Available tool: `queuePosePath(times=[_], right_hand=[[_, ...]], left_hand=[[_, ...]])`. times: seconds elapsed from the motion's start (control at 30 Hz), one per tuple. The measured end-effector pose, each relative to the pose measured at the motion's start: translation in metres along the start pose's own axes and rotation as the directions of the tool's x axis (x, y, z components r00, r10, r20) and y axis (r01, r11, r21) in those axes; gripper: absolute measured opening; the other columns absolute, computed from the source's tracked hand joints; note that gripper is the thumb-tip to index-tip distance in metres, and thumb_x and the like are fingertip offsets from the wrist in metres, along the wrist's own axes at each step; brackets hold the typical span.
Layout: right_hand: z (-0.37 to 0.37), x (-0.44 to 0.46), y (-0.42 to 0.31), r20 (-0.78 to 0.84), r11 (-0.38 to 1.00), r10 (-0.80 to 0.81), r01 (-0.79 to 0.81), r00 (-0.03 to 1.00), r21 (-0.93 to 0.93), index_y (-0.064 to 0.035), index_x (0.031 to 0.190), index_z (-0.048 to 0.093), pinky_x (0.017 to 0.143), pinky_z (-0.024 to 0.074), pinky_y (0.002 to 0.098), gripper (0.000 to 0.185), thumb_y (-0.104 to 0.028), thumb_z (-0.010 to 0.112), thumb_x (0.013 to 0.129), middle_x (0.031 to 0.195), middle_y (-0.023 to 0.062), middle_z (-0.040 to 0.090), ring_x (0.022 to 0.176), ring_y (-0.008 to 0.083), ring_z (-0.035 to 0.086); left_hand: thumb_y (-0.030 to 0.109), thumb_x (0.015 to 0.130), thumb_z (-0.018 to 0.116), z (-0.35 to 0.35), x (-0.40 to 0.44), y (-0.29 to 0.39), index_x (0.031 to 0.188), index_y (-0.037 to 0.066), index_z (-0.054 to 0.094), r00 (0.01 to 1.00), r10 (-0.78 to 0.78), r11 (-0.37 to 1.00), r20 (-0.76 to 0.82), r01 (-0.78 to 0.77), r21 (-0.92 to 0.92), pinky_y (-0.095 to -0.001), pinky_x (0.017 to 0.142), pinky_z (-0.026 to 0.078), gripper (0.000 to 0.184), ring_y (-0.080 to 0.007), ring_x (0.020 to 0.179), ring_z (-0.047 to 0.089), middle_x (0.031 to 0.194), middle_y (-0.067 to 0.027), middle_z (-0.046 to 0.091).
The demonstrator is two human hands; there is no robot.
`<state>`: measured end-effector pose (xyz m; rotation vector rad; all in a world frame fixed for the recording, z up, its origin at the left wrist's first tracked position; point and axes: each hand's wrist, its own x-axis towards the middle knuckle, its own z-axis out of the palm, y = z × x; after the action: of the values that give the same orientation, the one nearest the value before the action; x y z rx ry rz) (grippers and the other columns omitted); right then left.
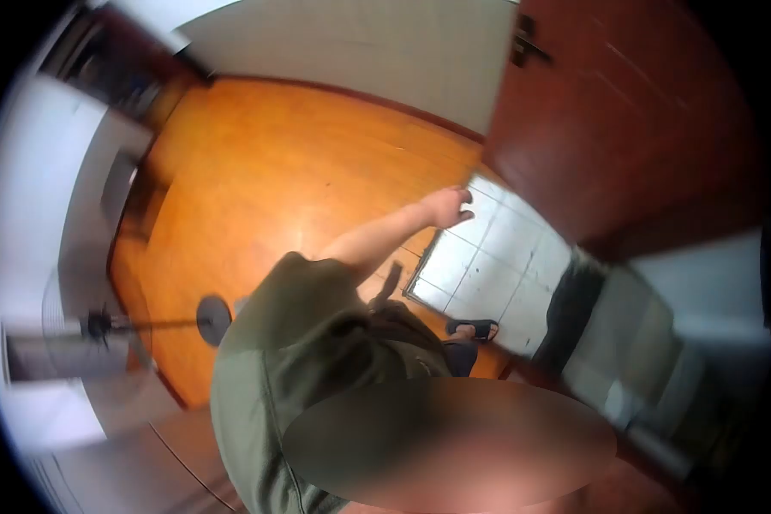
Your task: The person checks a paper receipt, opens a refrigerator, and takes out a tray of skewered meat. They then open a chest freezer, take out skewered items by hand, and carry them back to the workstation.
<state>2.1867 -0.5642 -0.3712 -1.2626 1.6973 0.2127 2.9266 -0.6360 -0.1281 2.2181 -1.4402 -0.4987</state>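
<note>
The orange floor (274,171) spread far and left. Far right stood the brown door (634,103); nearer lay the white tiles (497,257), closest to the left hand (448,208). Its fingers were partly spread, apparently holding nothing; the right hand was out of view. A swinging door could have knocked the hand; the tiles' left edge might have caught the sandal (488,330), causing a stumble.

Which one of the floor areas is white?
The tiled patch beside the brown door; its white squares set it apart from the glossy orange floor.
</note>
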Motion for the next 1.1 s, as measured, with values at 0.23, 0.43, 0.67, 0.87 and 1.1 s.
queuePosePath(times=[0.23,0.43,0.67,0.87,1.1], right_hand=[[-0.189,0.185,-0.227,-0.014,0.906,-0.391,0.383,0.92,-0.181,-0.0023,0.083,0.055,0.057,0.045,0.0368,0.02,-0.022,0.054,0.086,0.075,0.0083,0.058,0.068,0.0228,0.057],[-0.349,0.264,-0.416,-0.183,0.859,-0.292,0.342,0.939,0.38,-0.0066,0.086,0.056,0.055,0.0409,0.0287,0.019,-0.025,0.053,0.09,0.081,0.005,0.056,0.064,0.0132,0.05],[-0.442,0.262,-0.422,-0.368,0.938,-0.271,0.33,0.889,0.105,-0.0013,0.1,0.057,0.087,0.0351,0.0411,0.042,-0.04,0.055,0.086,0.106,0.0143,0.052,0.102,0.0291,0.044],[-0.552,0.216,-0.282,-0.701,0.891,0.219,0.155,0.678,0.428,0.0061,0.11,0.06,0.078,0.0481,0.0379,0.053,-0.039,0.065,0.083,0.095,0.0165,0.066,0.086,0.0283,0.062],[-0.67,0.197,-0.181,-0.384,0.292,0.534,0.262,0.753,0.92,-0.0017,0.108,0.062,0.064,0.0477,0.0325,0.039,-0.034,0.063,0.086,0.092,0.0053,0.064,0.076,0.016,0.061]], left_hand=[[0.027,0.084,0.064,-0.016,0.008,0.089,0.107,0.001,0.06,0.88,-0.397,0.915,-0.262,0.356,-0.189,-0.0389,0.082,0.049,0.035,-0.0356,0.096,0.059,0.104,-0.0198,0.061],[0.027,0.084,0.064,0.019,0.107,0.208,0.106,0.001,0.06,0.937,-0.277,0.96,-0.213,0.28,-0.015,-0.0411,0.081,0.049,0.035,-0.0362,0.095,0.059,0.106,-0.0192,0.06],[0.018,0.079,0.071,0.113,0.308,0.467,0.103,0.002,0.06,0.811,0.579,0.807,0.084,-0.555,-0.202,-0.0423,0.079,0.05,0.031,-0.0348,0.091,0.061,0.102,-0.0163,0.062],[0.024,0.08,0.068,0.181,0.367,0.693,0.109,0.005,0.057,0.259,0.892,0.411,0.369,-0.804,-0.429,-0.0437,0.087,0.046,0.036,-0.0363,0.103,0.057,0.112,-0.0166,0.06],[0.02,0.082,0.067,0.271,0.409,0.849,0.107,0.002,0.058,0.344,0.844,0.513,0.413,-0.741,-0.432,-0.0406,0.081,0.049,0.032,-0.0318,0.097,0.059,0.109,-0.0146,0.06]])
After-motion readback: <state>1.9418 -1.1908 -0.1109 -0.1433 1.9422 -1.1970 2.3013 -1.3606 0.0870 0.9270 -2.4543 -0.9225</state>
